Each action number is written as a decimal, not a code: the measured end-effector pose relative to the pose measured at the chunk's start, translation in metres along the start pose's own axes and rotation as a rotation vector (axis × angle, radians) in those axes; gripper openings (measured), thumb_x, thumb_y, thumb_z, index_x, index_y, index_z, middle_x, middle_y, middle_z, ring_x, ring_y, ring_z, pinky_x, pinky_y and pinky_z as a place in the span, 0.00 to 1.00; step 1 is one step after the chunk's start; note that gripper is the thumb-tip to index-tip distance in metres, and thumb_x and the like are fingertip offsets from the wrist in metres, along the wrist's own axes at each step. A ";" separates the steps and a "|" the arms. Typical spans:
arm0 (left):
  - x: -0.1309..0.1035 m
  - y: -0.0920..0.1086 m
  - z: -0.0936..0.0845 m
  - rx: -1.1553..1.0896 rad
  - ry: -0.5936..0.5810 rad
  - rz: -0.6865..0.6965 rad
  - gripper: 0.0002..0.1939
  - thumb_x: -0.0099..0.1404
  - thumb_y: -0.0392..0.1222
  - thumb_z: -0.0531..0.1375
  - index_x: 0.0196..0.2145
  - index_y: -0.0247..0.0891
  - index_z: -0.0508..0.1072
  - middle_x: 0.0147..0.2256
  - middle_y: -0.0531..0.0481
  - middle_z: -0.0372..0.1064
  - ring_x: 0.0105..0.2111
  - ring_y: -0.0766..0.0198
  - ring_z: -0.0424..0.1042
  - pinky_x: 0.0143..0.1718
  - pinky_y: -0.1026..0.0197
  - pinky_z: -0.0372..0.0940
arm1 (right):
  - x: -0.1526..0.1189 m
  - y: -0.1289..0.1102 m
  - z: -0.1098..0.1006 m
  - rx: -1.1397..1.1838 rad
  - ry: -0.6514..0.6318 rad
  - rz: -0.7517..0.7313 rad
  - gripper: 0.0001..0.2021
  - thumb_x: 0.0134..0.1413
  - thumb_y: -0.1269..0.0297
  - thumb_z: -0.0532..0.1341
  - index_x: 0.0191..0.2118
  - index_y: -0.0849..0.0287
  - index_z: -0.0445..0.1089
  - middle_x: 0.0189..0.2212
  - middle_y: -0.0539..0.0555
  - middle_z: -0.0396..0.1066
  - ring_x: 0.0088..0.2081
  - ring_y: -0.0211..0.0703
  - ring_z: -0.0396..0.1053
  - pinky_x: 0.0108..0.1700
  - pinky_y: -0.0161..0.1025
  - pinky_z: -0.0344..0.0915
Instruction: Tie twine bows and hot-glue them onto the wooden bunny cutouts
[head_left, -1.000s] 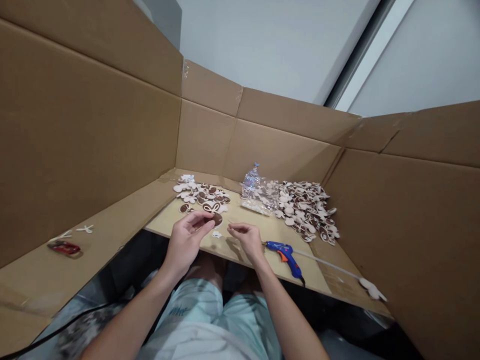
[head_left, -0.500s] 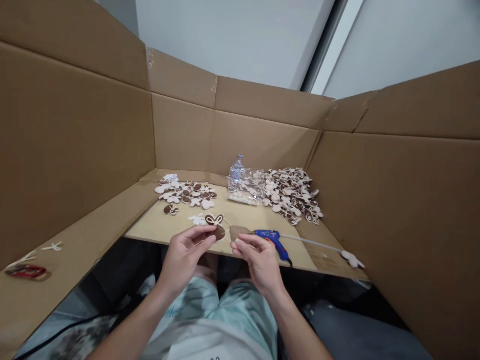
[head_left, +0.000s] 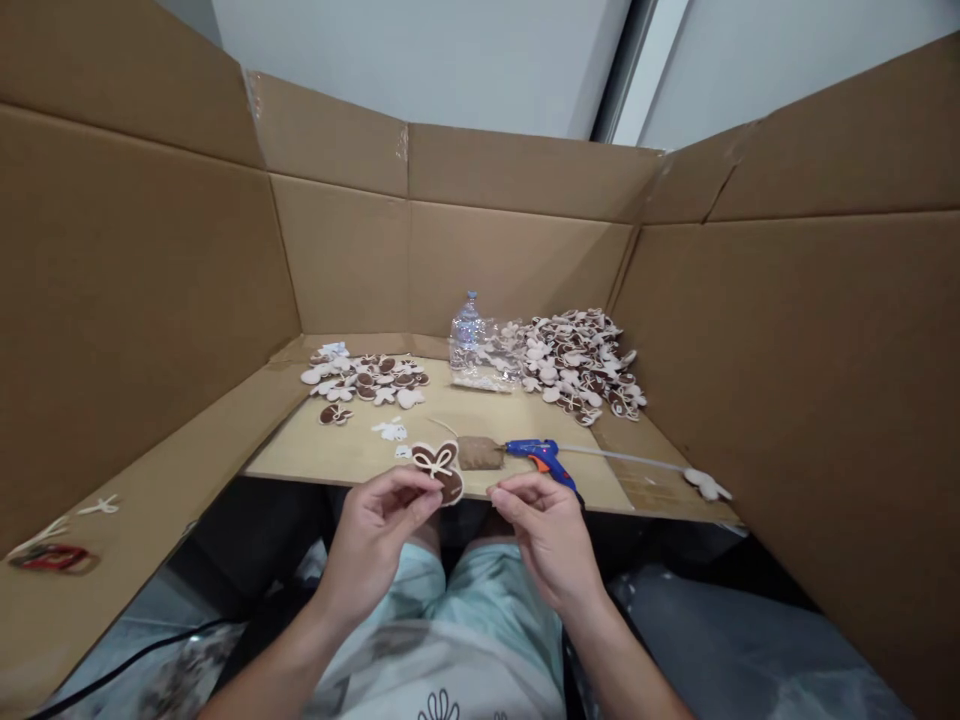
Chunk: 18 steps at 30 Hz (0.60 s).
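Note:
My left hand (head_left: 386, 525) pinches the lower edge of a brown felt bunny-shaped patch (head_left: 448, 482) with a pale border and a cream bow on it. To its right, my right hand (head_left: 541, 530) is closed, thumb against forefinger; whatever may be between the fingertips is too small to make out. Just beyond the right hand a blue glue gun (head_left: 541, 456) with an orange trigger lies on the board, its nozzle by a brown block (head_left: 481, 453). Small white tags (head_left: 390, 430) and a thin cream cord lie beyond the patch.
A heap of brown and white patches (head_left: 574, 360) stands at the back right, a smaller pile (head_left: 371, 380) at the back left. Between them are a plastic bottle (head_left: 468, 325) and clear bag. Red-handled snippers (head_left: 51, 558) lie far left. Cardboard walls (head_left: 525, 230) enclose the board (head_left: 300, 450).
Both hands have come slightly nearer my body in the view. The patch is turned so more of its face shows, and my right hand has moved away from the brown block.

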<state>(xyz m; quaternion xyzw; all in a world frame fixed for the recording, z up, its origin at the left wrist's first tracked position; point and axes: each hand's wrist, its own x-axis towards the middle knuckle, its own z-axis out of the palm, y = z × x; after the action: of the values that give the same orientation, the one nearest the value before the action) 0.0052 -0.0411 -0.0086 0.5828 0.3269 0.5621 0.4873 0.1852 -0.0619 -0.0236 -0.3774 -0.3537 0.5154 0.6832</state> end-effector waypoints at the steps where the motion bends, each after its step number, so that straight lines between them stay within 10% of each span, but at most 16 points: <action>1: -0.001 0.000 0.000 0.016 -0.011 0.008 0.03 0.59 0.37 0.65 0.33 0.43 0.79 0.34 0.54 0.77 0.36 0.68 0.74 0.40 0.71 0.67 | -0.001 -0.002 0.000 0.015 -0.004 0.009 0.10 0.32 0.64 0.76 0.24 0.57 0.77 0.24 0.49 0.77 0.27 0.33 0.71 0.33 0.29 0.66; 18: -0.011 0.013 0.014 0.090 -0.009 0.087 0.11 0.50 0.33 0.70 0.32 0.44 0.82 0.31 0.51 0.76 0.30 0.64 0.75 0.30 0.67 0.70 | -0.031 -0.011 0.010 -0.288 -0.097 -0.333 0.02 0.48 0.70 0.68 0.28 0.56 0.77 0.27 0.52 0.75 0.31 0.41 0.71 0.35 0.36 0.68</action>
<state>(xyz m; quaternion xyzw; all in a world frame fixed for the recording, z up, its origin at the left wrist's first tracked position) 0.0154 -0.0580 0.0017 0.6204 0.3239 0.5650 0.4370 0.1742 -0.0922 -0.0124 -0.3821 -0.5136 0.3573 0.6801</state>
